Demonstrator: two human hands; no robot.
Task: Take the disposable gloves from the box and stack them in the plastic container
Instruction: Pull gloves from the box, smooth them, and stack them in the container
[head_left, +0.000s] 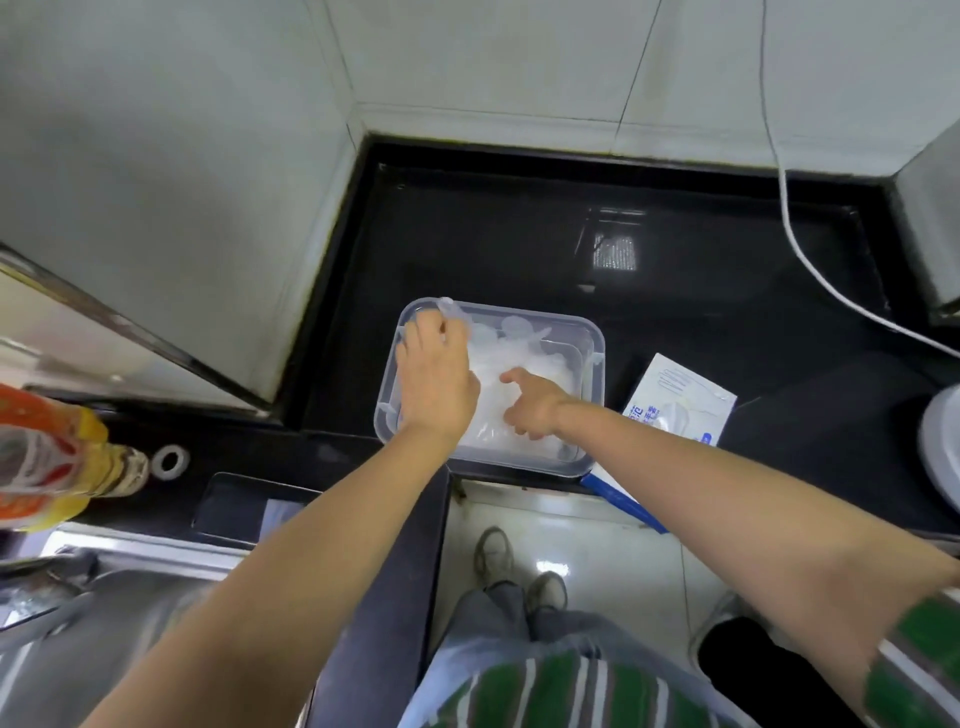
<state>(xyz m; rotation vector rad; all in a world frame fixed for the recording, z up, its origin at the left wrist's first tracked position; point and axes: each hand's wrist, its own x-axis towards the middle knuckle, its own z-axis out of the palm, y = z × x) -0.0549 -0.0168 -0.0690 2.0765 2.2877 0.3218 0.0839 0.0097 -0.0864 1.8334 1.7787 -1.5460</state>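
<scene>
A clear plastic container (595, 358) stands on the black counter near its front edge. Thin, see-through disposable gloves (524, 343) lie in a loose pile inside it. My left hand (434, 376) reaches over the container's left side, and its fingers pinch a glove at the far left corner. My right hand (532, 402) is inside the container, fingers pressing down on the pile. The white and blue glove box (675, 402) lies flat on the counter just right of the container.
A white cable (810, 260) hangs down the wall and runs across the counter at the right. An orange-labelled bottle (52, 452) stands at the left, next to a steel sink (119, 597). A white round object (943, 447) sits at the right edge.
</scene>
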